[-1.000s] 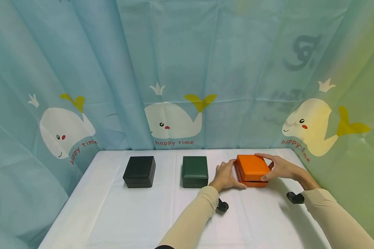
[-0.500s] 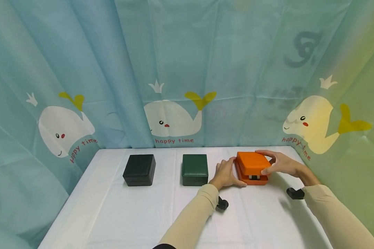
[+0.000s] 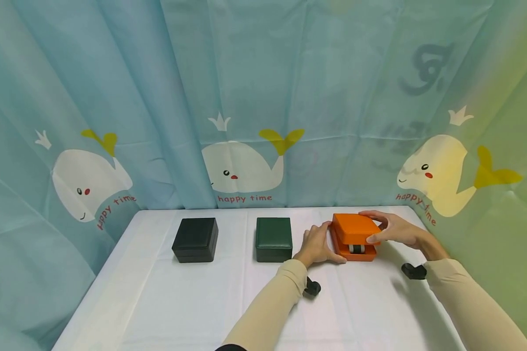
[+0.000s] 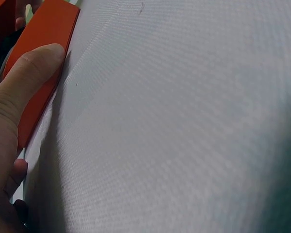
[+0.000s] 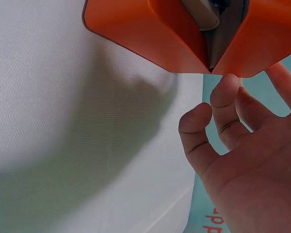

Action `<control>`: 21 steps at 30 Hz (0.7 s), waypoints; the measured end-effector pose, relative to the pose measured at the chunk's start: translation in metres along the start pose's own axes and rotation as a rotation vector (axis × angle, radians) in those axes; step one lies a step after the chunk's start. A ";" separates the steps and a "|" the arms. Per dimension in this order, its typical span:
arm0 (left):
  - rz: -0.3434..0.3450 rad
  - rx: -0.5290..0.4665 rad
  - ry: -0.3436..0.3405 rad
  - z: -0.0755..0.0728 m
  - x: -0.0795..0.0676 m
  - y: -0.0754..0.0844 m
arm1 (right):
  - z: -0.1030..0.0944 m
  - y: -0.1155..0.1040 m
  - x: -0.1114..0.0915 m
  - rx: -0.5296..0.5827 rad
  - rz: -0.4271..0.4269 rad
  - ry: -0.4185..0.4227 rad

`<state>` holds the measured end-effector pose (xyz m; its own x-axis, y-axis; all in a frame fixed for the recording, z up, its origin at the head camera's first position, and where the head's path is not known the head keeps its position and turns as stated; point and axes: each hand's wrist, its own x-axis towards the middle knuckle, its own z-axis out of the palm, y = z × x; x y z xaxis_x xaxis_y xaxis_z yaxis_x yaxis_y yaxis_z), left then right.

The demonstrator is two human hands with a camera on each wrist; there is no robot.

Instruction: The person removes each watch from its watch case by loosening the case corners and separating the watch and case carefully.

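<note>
On the white table (image 3: 193, 302), the right hand (image 3: 395, 230) gripped the orange box's part-raised lid (image 3: 354, 228) and the left hand (image 3: 317, 247) its base (image 3: 355, 257), a black-and-white item (image 3: 356, 248) inside.

Light-blue whale-print curtain (image 3: 263, 83) hangs along the far edge of the white-covered table (image 3: 175, 302). Beyond the right edge, curtain reads yellow-green.
</note>
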<state>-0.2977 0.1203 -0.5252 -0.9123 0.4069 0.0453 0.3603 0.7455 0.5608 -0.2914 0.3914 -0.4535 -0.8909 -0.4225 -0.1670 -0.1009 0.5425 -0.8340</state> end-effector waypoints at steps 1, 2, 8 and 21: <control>0.000 0.001 -0.001 0.000 0.000 0.000 | 0.000 0.000 0.000 0.000 0.000 -0.001; -0.001 0.001 -0.001 0.000 0.000 0.000 | -0.001 0.001 0.000 -0.001 0.000 -0.001; 0.009 0.005 0.002 0.001 0.000 -0.001 | -0.003 0.002 0.002 -0.008 0.006 -0.006; 0.007 -0.014 -0.001 0.001 0.000 -0.002 | -0.007 -0.001 0.006 0.111 0.073 0.009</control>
<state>-0.2982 0.1193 -0.5267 -0.9095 0.4129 0.0488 0.3643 0.7349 0.5720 -0.2997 0.3936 -0.4495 -0.8982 -0.3777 -0.2249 0.0134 0.4878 -0.8728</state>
